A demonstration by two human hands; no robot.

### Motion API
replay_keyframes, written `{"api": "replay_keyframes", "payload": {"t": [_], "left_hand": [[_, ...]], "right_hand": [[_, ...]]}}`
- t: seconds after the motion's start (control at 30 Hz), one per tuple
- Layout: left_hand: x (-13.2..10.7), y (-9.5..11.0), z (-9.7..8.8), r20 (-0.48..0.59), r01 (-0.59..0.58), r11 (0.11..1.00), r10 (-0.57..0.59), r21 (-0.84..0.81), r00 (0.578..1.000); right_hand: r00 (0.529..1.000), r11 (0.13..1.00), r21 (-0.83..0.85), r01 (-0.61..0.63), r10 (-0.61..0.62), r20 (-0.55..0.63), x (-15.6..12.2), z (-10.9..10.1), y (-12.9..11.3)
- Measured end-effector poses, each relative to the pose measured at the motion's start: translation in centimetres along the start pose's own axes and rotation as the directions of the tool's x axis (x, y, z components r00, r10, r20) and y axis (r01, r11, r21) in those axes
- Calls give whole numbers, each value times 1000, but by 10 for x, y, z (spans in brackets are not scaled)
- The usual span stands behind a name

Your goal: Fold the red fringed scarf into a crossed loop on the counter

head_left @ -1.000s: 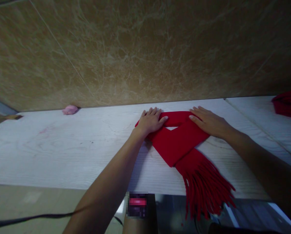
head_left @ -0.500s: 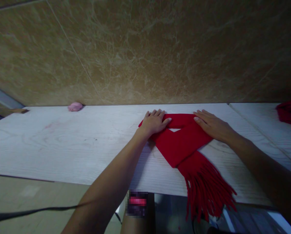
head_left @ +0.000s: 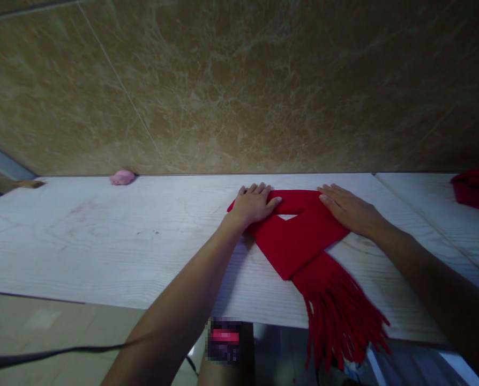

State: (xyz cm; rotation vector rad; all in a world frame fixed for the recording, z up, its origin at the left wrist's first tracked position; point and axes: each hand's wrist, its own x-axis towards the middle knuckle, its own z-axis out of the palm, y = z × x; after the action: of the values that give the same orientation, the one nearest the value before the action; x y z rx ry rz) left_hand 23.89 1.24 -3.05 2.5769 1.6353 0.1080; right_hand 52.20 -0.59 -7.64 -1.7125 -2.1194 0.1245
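A red scarf (head_left: 293, 244) lies folded on the white wood-grain table, its two sides crossing over and a small gap showing near the top fold. Its fringe (head_left: 342, 311) hangs over the front edge. My left hand (head_left: 253, 203) rests flat on the upper left part of the scarf, fingers spread and thumb pointing right. On the upper right part lies my right hand (head_left: 347, 208), palm down with fingers stretched out. Neither hand grips the cloth. What lies beneath the palms is hidden.
The white table (head_left: 103, 241) runs along a brown marbled tile wall (head_left: 223, 86). A small pink object (head_left: 122, 177) sits by the wall at left. Dark red folded cloth (head_left: 476, 188) lies at the far right. A dark cord (head_left: 54, 354) crosses the lower left.
The view has shifted very slightly. Both hands stay pressed on the scarf in the same places, and the scarf keeps its shape.
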Motion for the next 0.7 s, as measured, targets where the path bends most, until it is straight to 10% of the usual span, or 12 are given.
{"api": "replay_keyframes", "payload": {"t": [0.7], "left_hand": [[-3, 2, -6, -38, 7, 1000, -8, -8, 999]], "right_hand": [[998, 995, -96, -28, 23, -54, -4, -9, -9]]}}
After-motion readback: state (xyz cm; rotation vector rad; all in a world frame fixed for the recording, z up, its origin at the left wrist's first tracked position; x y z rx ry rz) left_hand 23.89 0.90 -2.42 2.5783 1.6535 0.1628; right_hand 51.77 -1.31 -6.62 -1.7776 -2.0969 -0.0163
